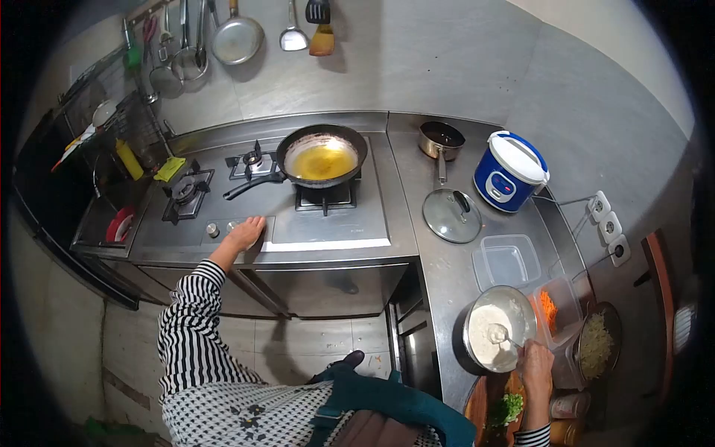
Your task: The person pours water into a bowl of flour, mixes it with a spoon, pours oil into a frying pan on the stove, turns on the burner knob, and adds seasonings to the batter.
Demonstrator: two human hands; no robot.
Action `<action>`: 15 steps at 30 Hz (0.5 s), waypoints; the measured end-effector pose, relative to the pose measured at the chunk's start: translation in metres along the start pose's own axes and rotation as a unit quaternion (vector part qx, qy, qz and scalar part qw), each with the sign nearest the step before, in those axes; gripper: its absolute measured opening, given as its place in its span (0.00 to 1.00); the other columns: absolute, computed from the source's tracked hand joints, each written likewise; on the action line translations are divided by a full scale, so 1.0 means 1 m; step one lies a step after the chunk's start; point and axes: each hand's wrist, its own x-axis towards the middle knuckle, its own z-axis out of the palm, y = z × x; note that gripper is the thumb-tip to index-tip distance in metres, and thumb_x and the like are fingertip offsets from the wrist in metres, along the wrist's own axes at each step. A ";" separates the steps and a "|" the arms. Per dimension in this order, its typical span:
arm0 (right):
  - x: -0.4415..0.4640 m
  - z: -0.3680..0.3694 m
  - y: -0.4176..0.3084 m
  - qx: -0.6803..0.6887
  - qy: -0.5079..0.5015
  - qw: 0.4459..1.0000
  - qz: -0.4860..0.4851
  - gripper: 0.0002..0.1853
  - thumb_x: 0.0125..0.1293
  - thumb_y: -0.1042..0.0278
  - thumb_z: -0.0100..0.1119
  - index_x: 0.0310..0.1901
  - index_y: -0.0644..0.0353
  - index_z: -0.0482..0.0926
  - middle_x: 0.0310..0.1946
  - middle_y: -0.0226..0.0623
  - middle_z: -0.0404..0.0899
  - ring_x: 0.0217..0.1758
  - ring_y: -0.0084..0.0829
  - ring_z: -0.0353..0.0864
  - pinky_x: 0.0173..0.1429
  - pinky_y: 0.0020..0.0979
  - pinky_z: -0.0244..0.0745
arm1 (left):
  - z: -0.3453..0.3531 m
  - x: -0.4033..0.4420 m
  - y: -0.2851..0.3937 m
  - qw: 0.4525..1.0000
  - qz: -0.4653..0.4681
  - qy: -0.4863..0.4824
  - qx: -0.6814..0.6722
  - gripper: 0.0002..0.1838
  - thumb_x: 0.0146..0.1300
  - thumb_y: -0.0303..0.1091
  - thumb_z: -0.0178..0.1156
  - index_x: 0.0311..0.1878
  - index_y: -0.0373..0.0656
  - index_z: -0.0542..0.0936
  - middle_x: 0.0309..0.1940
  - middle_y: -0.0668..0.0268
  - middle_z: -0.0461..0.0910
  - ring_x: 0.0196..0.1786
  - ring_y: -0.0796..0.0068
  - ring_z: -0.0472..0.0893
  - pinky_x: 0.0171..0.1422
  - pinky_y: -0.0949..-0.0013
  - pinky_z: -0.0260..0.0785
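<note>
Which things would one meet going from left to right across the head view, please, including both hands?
Yellow bottle, left hand, yellow liquid in the frying pan, glass lid, right hand, wall sockets.

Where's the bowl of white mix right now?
Lower right in the head view: the bowl is on the counter, just left of the orange shreds, with the right hand holding a spoon in it.

Stripes, small print and teal
Black-and-white striped sleeves [192, 316], a white garment [208, 414] with small dark patterning and darker motifs, a broad teal band [395, 406], dark footwear [354, 358]
</note>
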 end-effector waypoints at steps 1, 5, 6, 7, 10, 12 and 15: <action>0.001 0.003 -0.001 0.004 0.000 1.000 0.003 0.07 0.47 0.71 0.61 0.23 0.62 0.73 0.22 0.48 0.76 0.26 0.46 0.78 0.30 0.42 0.71 | 0.005 0.002 -0.008 0.999 -0.003 -0.040 -0.034 0.16 0.55 0.29 0.48 0.46 0.34 0.65 0.42 0.52 0.71 0.44 0.57 0.74 0.46 0.62 0.68; 0.003 0.004 -0.007 0.004 -0.015 1.000 0.019 0.07 0.47 0.70 0.61 0.23 0.63 0.73 0.22 0.48 0.76 0.26 0.47 0.78 0.30 0.42 0.71 | -0.015 0.003 -0.010 0.983 -0.005 -0.101 -0.156 0.18 0.56 0.27 0.47 0.50 0.31 0.63 0.43 0.50 0.71 0.47 0.52 0.72 0.52 0.59 0.66; 0.002 0.003 -0.007 0.000 -0.020 1.000 0.021 0.07 0.47 0.70 0.61 0.23 0.63 0.73 0.22 0.49 0.76 0.26 0.47 0.78 0.30 0.42 0.71 | -0.008 -0.004 -0.015 0.987 0.010 -0.071 -0.142 0.19 0.56 0.27 0.47 0.50 0.31 0.63 0.43 0.49 0.71 0.47 0.51 0.73 0.52 0.58 0.66; 0.002 0.002 -0.007 -0.003 -0.025 0.999 0.023 0.07 0.47 0.70 0.61 0.23 0.63 0.73 0.22 0.49 0.76 0.25 0.47 0.78 0.30 0.42 0.71 | 0.001 -0.006 -0.018 0.991 0.024 -0.041 -0.128 0.19 0.55 0.26 0.48 0.51 0.31 0.62 0.43 0.49 0.71 0.46 0.50 0.73 0.53 0.58 0.65; -0.004 -0.001 -0.005 0.000 -0.017 0.999 0.033 0.08 0.47 0.70 0.61 0.21 0.63 0.73 0.19 0.49 0.75 0.24 0.46 0.78 0.29 0.42 0.71 | 0.002 0.001 -0.015 0.982 -0.031 -0.132 -0.133 0.19 0.58 0.31 0.50 0.50 0.30 0.63 0.42 0.48 0.73 0.46 0.50 0.73 0.52 0.59 0.66; -0.003 -0.002 -0.004 -0.002 -0.004 0.999 0.034 0.08 0.47 0.70 0.61 0.20 0.63 0.73 0.19 0.49 0.75 0.24 0.46 0.78 0.29 0.42 0.70 | -0.003 0.005 -0.011 0.975 -0.067 -0.156 -0.142 0.20 0.60 0.35 0.49 0.50 0.29 0.64 0.42 0.48 0.73 0.47 0.51 0.73 0.52 0.59 0.66; -0.005 -0.005 -0.005 -0.006 0.009 0.999 0.032 0.08 0.46 0.70 0.61 0.19 0.63 0.73 0.19 0.49 0.75 0.24 0.46 0.77 0.29 0.42 0.70 | -0.003 0.003 -0.002 0.974 -0.120 -0.129 -0.142 0.22 0.62 0.41 0.49 0.48 0.29 0.66 0.41 0.48 0.74 0.47 0.52 0.73 0.52 0.59 0.66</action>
